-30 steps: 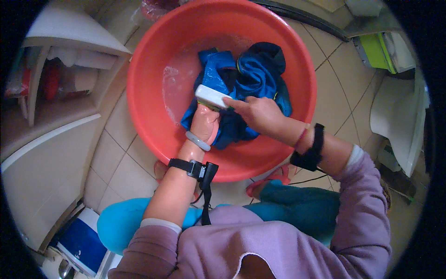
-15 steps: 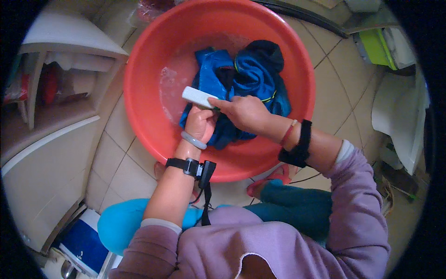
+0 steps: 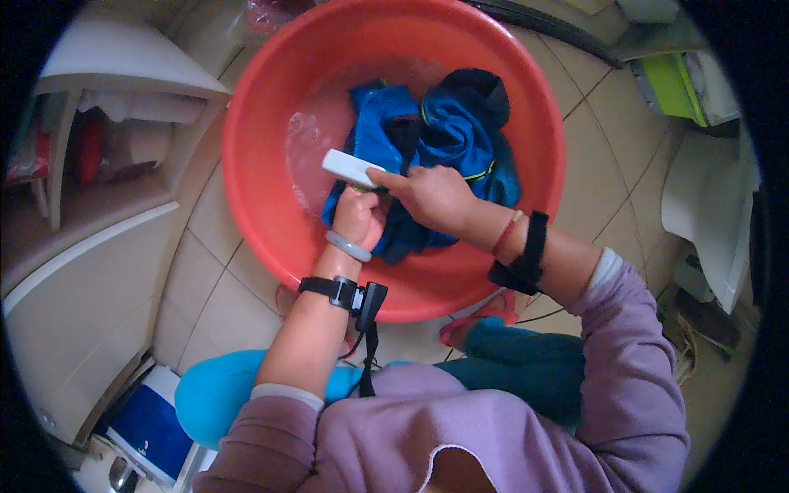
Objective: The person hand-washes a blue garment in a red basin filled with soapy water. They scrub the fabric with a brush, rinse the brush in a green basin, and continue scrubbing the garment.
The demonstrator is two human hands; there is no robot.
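Observation:
A wet blue and dark garment (image 3: 460, 131) with thin yellow-green piping lies bunched in a large orange-red basin (image 3: 255, 197). My right hand (image 3: 440, 197) is wrapped round a white scrubbing brush (image 3: 348, 167), its index finger stretched along the back; the bristles are out of sight below. Just under the brush, my left hand (image 3: 359, 218) is closed in a fist against the garment. A fold of the cloth seems pinched in it, though the fingers partly hide this. Soapy water with bubbles (image 3: 302, 127) shows at the basin's left inside.
On the left stands a pale cabinet (image 3: 123, 66) with an open shelf. A green container (image 3: 670, 86) and white furniture (image 3: 707, 205) are at the right. Tiled floor (image 3: 205, 255) surrounds the basin. A dark strap and cord (image 3: 370, 353) hang from my left wrist.
The view has shifted slightly, so the basin sits a little to the right. Both hands keep nearly the same place, with the brush still over the left fist.

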